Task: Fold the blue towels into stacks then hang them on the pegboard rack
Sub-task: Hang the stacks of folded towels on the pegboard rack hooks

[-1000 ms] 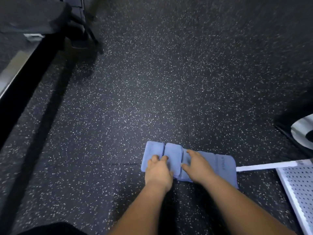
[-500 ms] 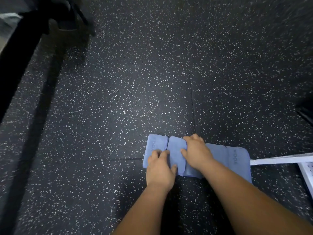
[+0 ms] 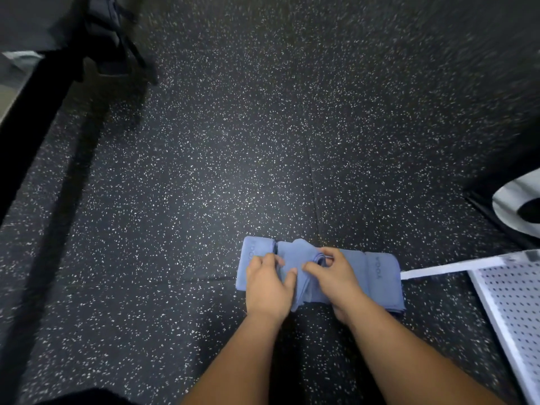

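Observation:
Folded blue towels (image 3: pixel 380 276) lie in a row on the dark speckled floor in front of me. The leftmost folded towel (image 3: pixel 252 258) stays flat. My left hand (image 3: pixel 267 287) rests over the left part of the row, its thumb on the middle towel (image 3: pixel 298 255). My right hand (image 3: pixel 336 276) pinches the layered edge of that middle towel, which is lifted and bunched. A white pegboard rack (image 3: pixel 514 302) lies at the right edge, partly out of frame.
A white bar (image 3: pixel 450 268) runs from the pegboard toward the towels. A black frame with a dark bag (image 3: pixel 108 39) stands at the far left. A white and black object (image 3: pixel 520 206) sits at the right edge. Speckled rubber flooring spreads ahead.
My right hand went from pressing flat on the towels to pinching the middle towel's edge, which has risen and bunched. My left hand shifted slightly right onto it.

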The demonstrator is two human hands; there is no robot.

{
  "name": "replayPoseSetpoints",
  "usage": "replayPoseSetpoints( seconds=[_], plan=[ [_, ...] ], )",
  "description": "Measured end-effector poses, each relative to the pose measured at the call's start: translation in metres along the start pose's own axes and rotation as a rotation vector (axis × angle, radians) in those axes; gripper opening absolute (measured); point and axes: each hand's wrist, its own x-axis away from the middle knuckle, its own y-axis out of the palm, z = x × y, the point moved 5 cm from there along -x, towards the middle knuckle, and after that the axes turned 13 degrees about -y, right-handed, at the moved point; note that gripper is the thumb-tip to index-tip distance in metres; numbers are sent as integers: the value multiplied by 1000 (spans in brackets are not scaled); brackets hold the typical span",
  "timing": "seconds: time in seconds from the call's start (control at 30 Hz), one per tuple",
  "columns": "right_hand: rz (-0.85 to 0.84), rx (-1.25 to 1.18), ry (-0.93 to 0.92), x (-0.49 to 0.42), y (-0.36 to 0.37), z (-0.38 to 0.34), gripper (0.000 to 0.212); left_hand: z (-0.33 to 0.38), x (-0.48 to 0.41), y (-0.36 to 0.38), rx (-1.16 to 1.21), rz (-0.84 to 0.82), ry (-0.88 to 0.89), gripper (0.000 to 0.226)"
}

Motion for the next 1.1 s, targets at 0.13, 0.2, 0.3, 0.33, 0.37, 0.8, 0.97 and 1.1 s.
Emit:
replayPoseSetpoints(
  seconds=[0.13, 0.2, 0.3, 0.33, 0.37, 0.8, 0.97, 1.1],
  plan=[
    [57, -127, -28, 22, -23, -19, 43, 33, 23, -12, 62, -31, 176, 17],
    [82, -142, -73, 34, -35, -33, 42, 50, 37, -14, 114, -92, 219, 13],
    [104, -181, -138, 56, -53, -57, 41, 74, 63, -19, 231, -190, 188, 12],
    [109, -190, -159, 64, -60, -65, 39, 82, 73, -22, 274, -219, 175, 14],
    [112, -184, -176, 71, -68, -71, 37, 88, 82, -24, 316, -249, 162, 18],
    [102, -127, -308, 192, -164, -128, 31, 141, 184, -37, 274, -297, 383, 11],
    [155, 186, -490, 234, -192, -145, 50, 166, 222, -42, 270, -286, 471, 11],
    [291, 306, -549, 262, -219, -156, 52, 189, 252, -44, 297, -312, 564, 14]
  ],
)
